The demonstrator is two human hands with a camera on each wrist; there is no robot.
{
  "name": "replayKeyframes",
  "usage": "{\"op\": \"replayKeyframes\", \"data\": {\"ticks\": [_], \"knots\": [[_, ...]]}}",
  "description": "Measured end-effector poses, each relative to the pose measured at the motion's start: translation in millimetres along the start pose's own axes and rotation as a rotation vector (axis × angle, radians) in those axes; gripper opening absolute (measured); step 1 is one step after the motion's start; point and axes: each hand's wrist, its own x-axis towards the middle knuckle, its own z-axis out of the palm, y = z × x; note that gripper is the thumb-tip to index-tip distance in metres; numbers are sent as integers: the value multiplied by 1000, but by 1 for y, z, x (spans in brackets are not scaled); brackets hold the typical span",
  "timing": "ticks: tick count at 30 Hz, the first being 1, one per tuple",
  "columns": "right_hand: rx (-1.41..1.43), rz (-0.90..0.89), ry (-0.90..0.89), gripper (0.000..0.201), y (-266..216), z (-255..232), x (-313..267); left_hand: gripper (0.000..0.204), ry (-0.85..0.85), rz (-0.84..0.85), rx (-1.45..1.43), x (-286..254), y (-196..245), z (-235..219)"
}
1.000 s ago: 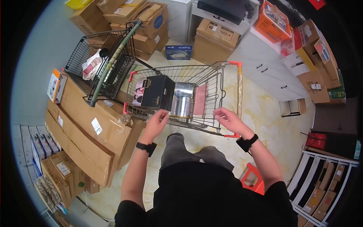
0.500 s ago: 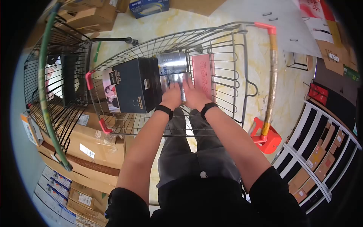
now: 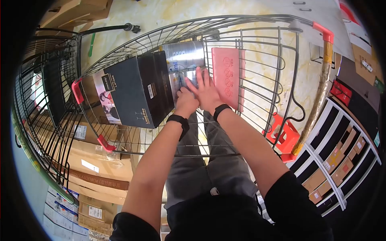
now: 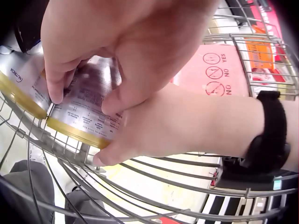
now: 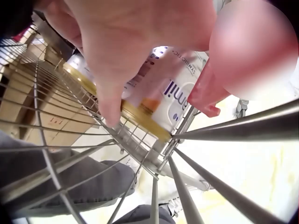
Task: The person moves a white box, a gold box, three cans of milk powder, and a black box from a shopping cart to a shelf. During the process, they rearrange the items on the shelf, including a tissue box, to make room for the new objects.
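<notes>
In the head view, my left hand (image 3: 187, 102) and right hand (image 3: 207, 92) meet over a silver milk powder can (image 3: 189, 75) in a wire shopping cart (image 3: 277, 66). The left wrist view shows the can (image 4: 88, 88) on its side, its gold rim toward me. My left fingertips reach between it and a neighbouring can (image 4: 18, 77), the left thumb on its side. Fingers of my right hand spread over it, the thumb near its rim. Another can (image 3: 187, 52) lies beyond. A dark box (image 3: 128, 92) stands left of the cans, a flat pink box (image 3: 227, 72) right.
The cart's taped handle (image 3: 321, 96) is at the right, above a red plastic stool (image 3: 283, 134). A second cart (image 3: 44, 104) stands at the left over large cartons (image 3: 92, 150). A white slatted rack (image 3: 329, 150) with small cartons sits at the lower right.
My hands were apart above the cart's near side; they have come down and together onto the can. The head view has moved closer over the cart. Lately my right fingers have spread.
</notes>
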Motion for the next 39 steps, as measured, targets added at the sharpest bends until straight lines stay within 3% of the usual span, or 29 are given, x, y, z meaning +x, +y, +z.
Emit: {"op": "replayKeyframes", "data": {"ticks": [4,6,7,8,9,11,16,19,20,22,25,28,30,31,35,36,38,39], "knots": [[-38,-6,-50,103,0,-26,4,70,33,23,-159,5,-12,-7],[9,-17,-187,117,4,-44,5,73,45,68,-243,8,-20,-2],[6,-14,-182,117,6,-54,5,77,109,31,-417,6,-21,1],[76,-33,-268,116,9,-65,8,81,173,-5,-592,4,-22,2],[145,-51,-350,114,12,-73,11,81,177,6,-593,-2,-15,0],[215,-14,-341,110,12,-70,14,86,312,-43,-605,-20,5,-4],[445,13,-328,90,21,-47,13,86,366,-167,-684,-12,6,0],[708,-53,-195,59,29,-66,4,83,393,-133,-697,-14,4,-2],[706,-53,-186,59,29,-70,-1,78,383,-95,-746,-17,3,-6],[833,-59,21,54,27,-78,-9,73,380,-43,-798,-31,12,-25],[861,32,48,49,24,-103,-33,53,365,132,-1147,-71,32,-63],[946,93,128,49,20,-140,-72,40,292,268,-1153,-132,37,-105],[1467,302,83,52,15,-170,-107,38,395,434,-1148,-161,36,-122],[1545,279,32,49,13,-190,-127,41,233,445,-1060,-176,34,-137],[1755,105,30,45,0,-171,-180,47,66,584,-985,-198,41,-135],[1655,37,58,44,-7,-174,-199,49,48,605,-840,-206,46,-136],[1405,-143,284,53,-9,-181,-239,53,-4,535,-796,-236,61,-133],[1425,-150,267,65,-1,-174,-255,53,-10,560,-775,-252,68,-132]]}}
